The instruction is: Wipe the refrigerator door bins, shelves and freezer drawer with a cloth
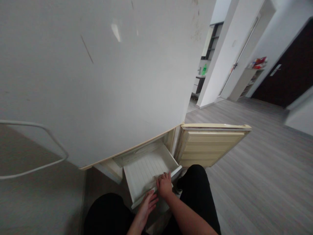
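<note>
A white drawer (pixel 146 166) with a ribbed bottom is pulled partway out of the lower compartment of a white fridge (pixel 110 81). My left hand (pixel 148 203) is at the drawer's front edge, its fingers apart. Just to the right, my right hand (pixel 164 184) lies over the front of the drawer with its fingers bent over the edge; whatever is under them is hidden. The lower fridge door (pixel 212 145), with a yellowish ribbed inner side, stands open to the right.
My knees in black trousers (pixel 199 192) flank the drawer. A white looped rail (pixel 56 140) is at the left. Grey wood floor (pixel 259 169) stretches right, towards a shelf unit (pixel 244 81), a dark door (pixel 288 68) and a green bottle (pixel 204 69) in another room.
</note>
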A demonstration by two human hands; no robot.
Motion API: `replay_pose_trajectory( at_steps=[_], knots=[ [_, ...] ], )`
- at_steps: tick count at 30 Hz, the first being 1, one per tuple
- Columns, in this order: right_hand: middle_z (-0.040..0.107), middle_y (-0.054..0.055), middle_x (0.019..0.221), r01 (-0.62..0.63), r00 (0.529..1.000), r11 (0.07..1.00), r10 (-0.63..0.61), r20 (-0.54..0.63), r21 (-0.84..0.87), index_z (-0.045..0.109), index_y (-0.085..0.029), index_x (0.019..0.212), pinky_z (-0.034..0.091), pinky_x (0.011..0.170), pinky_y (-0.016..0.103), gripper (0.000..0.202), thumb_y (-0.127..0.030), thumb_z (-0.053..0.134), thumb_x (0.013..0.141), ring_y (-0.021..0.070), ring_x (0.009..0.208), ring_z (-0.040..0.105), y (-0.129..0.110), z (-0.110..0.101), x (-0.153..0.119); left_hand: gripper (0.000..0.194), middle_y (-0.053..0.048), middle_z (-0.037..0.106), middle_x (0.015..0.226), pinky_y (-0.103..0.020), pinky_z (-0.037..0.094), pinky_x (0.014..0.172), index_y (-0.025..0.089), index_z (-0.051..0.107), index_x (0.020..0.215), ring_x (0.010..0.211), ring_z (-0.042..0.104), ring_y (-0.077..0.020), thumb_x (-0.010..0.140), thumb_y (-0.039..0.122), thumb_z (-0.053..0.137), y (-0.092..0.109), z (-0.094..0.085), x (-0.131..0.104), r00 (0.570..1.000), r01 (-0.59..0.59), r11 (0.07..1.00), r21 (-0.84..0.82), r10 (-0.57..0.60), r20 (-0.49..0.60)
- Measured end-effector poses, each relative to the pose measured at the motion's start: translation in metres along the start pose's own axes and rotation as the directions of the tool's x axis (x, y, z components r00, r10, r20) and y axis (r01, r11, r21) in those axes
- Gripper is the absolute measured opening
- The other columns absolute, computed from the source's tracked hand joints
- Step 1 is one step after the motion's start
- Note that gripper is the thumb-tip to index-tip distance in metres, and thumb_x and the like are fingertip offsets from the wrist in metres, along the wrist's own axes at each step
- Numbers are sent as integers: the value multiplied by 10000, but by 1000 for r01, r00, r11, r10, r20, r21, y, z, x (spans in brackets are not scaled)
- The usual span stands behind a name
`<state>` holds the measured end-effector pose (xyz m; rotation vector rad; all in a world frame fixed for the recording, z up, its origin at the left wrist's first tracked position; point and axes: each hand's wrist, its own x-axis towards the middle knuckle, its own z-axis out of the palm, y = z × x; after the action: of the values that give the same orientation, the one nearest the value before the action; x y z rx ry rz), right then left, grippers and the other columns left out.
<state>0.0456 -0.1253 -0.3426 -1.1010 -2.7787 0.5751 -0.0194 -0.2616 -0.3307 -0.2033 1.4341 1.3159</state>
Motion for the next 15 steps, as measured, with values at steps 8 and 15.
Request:
replay_pose_trajectory(
  at_steps=[8, 15],
  knots=[
    [693, 158, 1162, 2, 1000, 1000, -2, 2, 3, 770, -160, 1074, 69, 1230, 557, 447, -325, 358, 1023, 320, 1313, 471, 0, -1, 0, 437, -166, 628, 1369, -369, 479, 969, 204, 504, 1366, 1057, 710, -233, 980, 400, 444, 1, 0, -2, 1000, -2, 1000, 0, 2, 8],
    [699, 150, 1124, 11, 1000, 1000, -10, -22, 19, 776, -163, 1052, 74, 1230, 557, 454, -318, 350, 1025, 320, 1300, 484, -1, 0, -1, 439, -167, 628, 1369, -379, 470, 998, 207, 510, 1359, 1076, 705, -241, 972, 410, 468, 3, 1, -2, 1000, 6, 1000, 11, -6, -2]
  ],
)
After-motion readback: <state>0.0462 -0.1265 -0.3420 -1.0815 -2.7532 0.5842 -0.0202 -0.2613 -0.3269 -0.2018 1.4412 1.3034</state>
